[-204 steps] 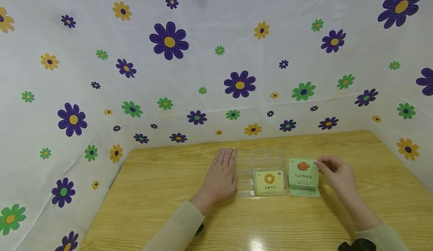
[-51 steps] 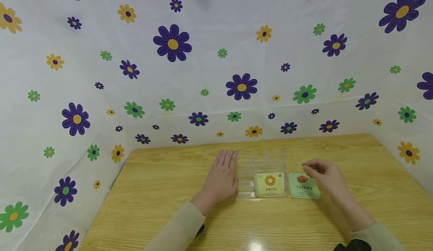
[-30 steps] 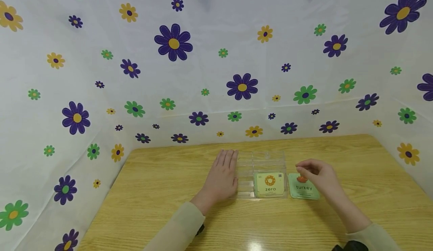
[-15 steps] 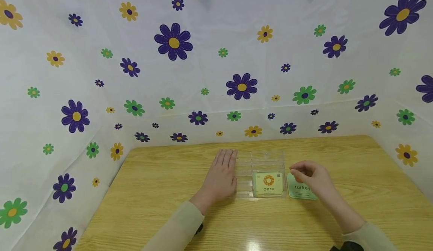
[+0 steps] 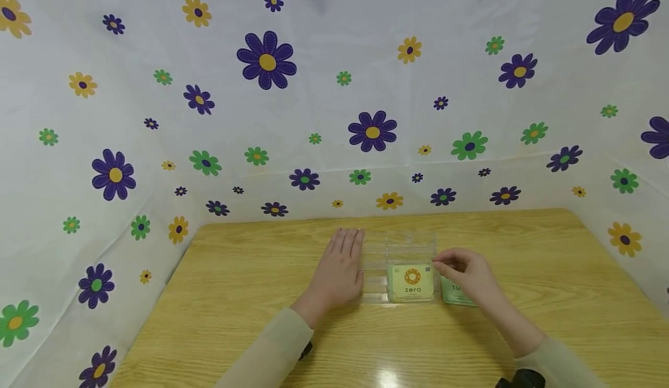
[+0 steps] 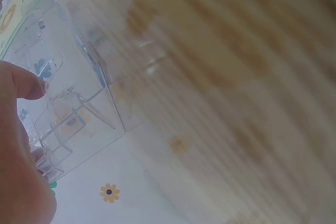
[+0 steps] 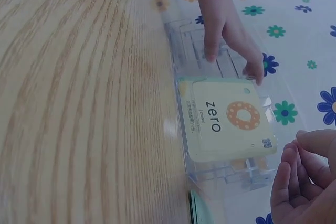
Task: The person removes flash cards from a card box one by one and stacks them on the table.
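Note:
My left hand (image 5: 337, 277) lies with straight fingers over the left side of a clear plastic tray (image 5: 411, 254). A yellow card printed "zero" (image 5: 412, 290), with an orange ring picture, tops a stack in the tray's front right compartment. At that card's top right corner is my right hand (image 5: 470, 275), thumb and forefinger close together and nothing visible between them. In the right wrist view, the fingertips (image 7: 295, 144) are just off the corner with the small printed square. Beside the tray sits a green "turkey" card (image 5: 455, 296), partly covered by the right hand.
All of it stands on a wooden table (image 5: 251, 272). A white cloth with printed flowers (image 5: 313, 86) hangs behind and along both sides. Thin clear walls split the tray into several compartments.
The right hand first laid the turkey card flat right of the tray, let go, then moved left across it to the zero card's corner. The left hand stays on the tray.

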A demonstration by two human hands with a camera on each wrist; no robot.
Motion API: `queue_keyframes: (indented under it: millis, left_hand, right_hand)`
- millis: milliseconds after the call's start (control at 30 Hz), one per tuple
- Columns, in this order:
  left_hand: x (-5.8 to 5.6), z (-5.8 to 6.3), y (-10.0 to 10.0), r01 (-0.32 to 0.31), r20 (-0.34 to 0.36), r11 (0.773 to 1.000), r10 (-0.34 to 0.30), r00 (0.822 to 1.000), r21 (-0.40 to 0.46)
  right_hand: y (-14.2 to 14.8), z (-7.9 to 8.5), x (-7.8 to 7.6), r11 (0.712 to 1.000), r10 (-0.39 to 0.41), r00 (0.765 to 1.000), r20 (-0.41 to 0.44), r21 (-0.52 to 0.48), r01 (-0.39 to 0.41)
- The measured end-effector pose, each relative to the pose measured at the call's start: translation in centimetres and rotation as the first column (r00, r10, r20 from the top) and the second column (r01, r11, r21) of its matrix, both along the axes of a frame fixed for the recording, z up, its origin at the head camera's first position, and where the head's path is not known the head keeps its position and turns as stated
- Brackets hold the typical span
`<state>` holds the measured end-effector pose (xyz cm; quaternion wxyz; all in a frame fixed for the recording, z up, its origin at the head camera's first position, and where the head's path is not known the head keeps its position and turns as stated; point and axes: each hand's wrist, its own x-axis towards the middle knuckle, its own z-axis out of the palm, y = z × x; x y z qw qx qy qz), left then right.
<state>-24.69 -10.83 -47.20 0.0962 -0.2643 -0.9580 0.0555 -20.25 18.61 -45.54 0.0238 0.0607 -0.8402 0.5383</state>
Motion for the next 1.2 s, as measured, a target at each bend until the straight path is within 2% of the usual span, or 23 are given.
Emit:
queue_keyframes:
  millis: [300, 733, 1200]
  left_hand:
    - [0.0, 0.1, -0.1, 0.005, -0.004, 1.0, -0.005, 1.0, -0.001]
    - [0.1, 0.1, -0.1, 0.001, -0.007, 1.0, -0.001, 1.0, -0.013]
    - [-0.1, -0.2, -0.1, 0.007, -0.024, 1.0, -0.008, 1.0, -0.01]
  right_hand:
    - [-0.8, -0.3, -0.5, 1.0, -0.01, 0.999, -0.046, -0.006, 0.01]
    - [-1.0, -0.6, -0.9, 0.999, -0.03, 0.999, -0.036, 0.034, 0.031]
    - [-1.1, -0.9, -1.1, 0.997, -0.042, 0.996, -0.076, 0.068, 0.047]
